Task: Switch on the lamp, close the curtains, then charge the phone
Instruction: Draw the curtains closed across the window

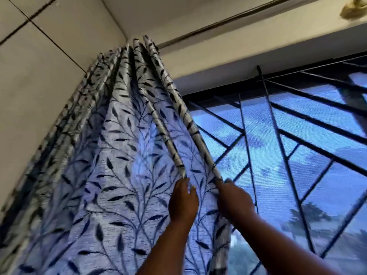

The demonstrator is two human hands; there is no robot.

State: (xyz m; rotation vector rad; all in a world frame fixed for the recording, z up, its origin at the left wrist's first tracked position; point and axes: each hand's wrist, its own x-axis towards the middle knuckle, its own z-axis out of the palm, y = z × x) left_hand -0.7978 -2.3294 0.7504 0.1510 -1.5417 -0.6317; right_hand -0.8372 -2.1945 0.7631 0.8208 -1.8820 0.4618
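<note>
Overhead, curtain [119,155] pinched by both hands.

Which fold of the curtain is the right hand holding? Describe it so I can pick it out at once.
Start at the barred window and go left to the leaf-patterned curtain bunched in the corner. Its rightmost fold, the free edge next to the bare glass, runs down into the right hand; the left hand grips the next fold inward.

Window grille [282,155] bars right; curtain [111,155] bunched left.
</note>
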